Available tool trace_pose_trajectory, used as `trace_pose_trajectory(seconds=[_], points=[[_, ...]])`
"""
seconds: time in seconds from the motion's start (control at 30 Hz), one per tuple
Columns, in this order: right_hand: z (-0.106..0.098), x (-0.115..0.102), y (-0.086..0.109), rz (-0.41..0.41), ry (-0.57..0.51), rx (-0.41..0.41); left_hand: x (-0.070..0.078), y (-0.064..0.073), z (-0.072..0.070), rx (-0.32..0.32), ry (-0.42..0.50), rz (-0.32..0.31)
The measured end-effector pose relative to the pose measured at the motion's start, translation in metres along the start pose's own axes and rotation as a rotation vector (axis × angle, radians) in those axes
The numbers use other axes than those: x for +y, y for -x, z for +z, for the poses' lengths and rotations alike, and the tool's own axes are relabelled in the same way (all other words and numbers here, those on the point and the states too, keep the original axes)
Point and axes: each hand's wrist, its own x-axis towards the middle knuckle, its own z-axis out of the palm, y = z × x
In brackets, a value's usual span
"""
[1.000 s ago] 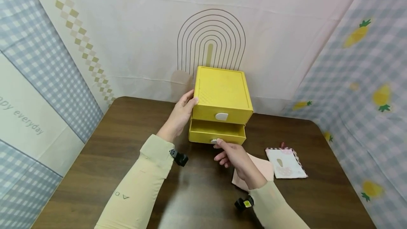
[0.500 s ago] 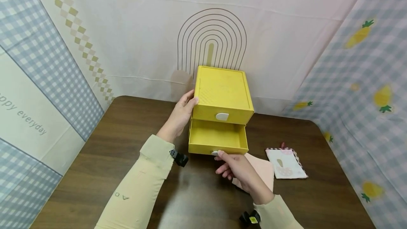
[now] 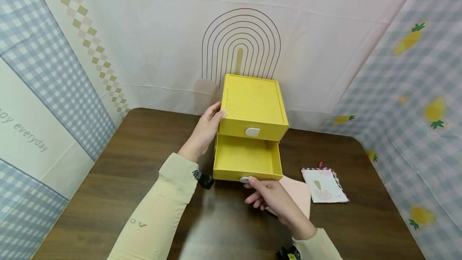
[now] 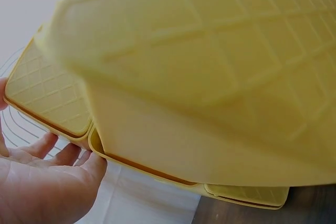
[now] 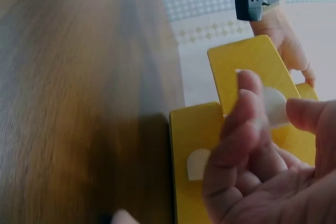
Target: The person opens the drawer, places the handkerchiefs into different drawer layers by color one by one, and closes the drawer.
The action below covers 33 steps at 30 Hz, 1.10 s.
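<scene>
A yellow three-tier drawer cabinet (image 3: 254, 97) stands at the back of the table. Its middle drawer (image 3: 230, 174) is pulled out toward the person, and nothing shows inside it. My right hand (image 3: 272, 198) pinches that drawer's white handle (image 3: 244, 179) between thumb and fingers. The bottom drawer (image 5: 195, 137), closed, appears below it in the right wrist view; the head view hides it. My left hand (image 3: 203, 131) holds the cabinet's upper left side, thumb near the top front edge. The top drawer is closed, its white handle (image 3: 252, 132) free. The pulled drawer's ribbed side (image 4: 210, 51) fills much of the left wrist view.
A pink cloth (image 3: 297, 193) lies partly under the right hand. To its right is a white patterned cloth (image 3: 325, 186) with a checked edge and a small red loop. The brown table (image 3: 151, 143) meets a hanging printed fabric (image 3: 162, 43) behind the cabinet.
My right hand has drawn the middle drawer farther out toward the person, showing more of its inside. The left hand has stayed in place on the cabinet.
</scene>
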Motion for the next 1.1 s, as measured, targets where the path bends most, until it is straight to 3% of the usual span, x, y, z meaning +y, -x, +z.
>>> trace_pose_trajectory(seconds=[0.17, 0.27, 0.6, 0.77, 0.93, 1.1], points=[[-0.016, 0.010, 0.006, -0.018, 0.017, -0.039, -0.001, -0.001, -0.002, -0.006, 0.008, 0.007], [-0.030, 0.016, 0.011, 0.000, 0.032, -0.021, -0.001, -0.001, -0.002, -0.004, 0.012, 0.012], [-0.071, 0.033, 0.024, 0.046, 0.251, 0.247, -0.002, -0.001, -0.001, 0.001, 0.016, 0.006], [-0.084, 0.044, 0.029, 0.015, 0.417, 0.357, -0.002, -0.001, -0.002, 0.001, 0.016, 0.010], [-0.093, 0.051, 0.036, 0.019, 0.524, 0.415, -0.002, -0.001, -0.001, -0.003, 0.022, 0.013], [-0.100, 0.057, 0.038, 0.044, 0.579, 0.417, -0.003, -0.001, -0.001, 0.000, 0.026, 0.020]])
